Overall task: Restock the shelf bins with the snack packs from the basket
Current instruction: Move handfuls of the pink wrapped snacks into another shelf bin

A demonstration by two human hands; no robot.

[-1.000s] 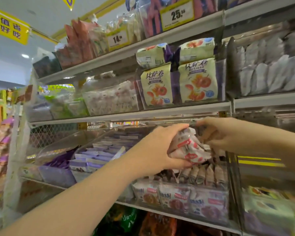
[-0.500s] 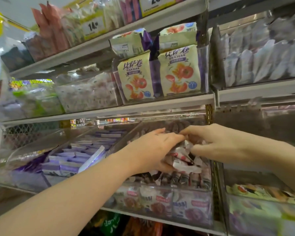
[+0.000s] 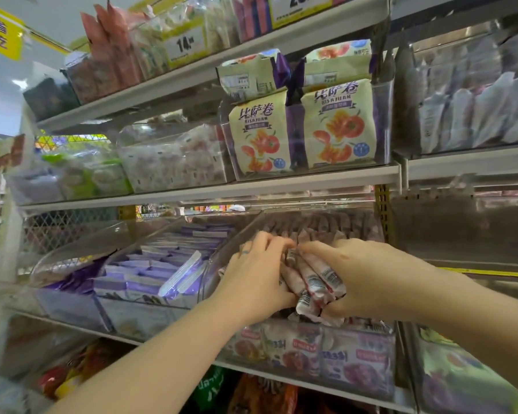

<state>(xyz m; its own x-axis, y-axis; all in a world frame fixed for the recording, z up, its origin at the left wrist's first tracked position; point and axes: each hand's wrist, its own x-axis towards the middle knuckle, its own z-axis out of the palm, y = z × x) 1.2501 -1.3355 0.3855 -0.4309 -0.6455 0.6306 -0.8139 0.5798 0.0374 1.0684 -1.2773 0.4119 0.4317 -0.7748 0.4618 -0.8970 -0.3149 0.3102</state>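
Note:
Both hands reach into a clear plastic shelf bin (image 3: 356, 360) on the middle shelf, half filled with small white, pink and red snack packs standing in rows. Between the hands is a bundle of several of these snack packs (image 3: 310, 282), barcodes facing me. My left hand (image 3: 254, 282) presses against the bundle's left side with fingers curled over its top. My right hand (image 3: 362, 279) wraps round the bundle from the right, thumb under it. The fingertips of both hands meet above the packs. No basket is in view.
To the left stands a clear bin of purple packs (image 3: 150, 276), with another clear bin (image 3: 72, 264) beyond it. The shelf above holds yellow tomato-print bags (image 3: 338, 127) and a bin of loose sweets (image 3: 174, 159). More bins fill the right bay (image 3: 473, 97).
The hands have lowered the bundle of packs deeper into the bin and closed in round it from both sides. The camera has moved nearer the shelf.

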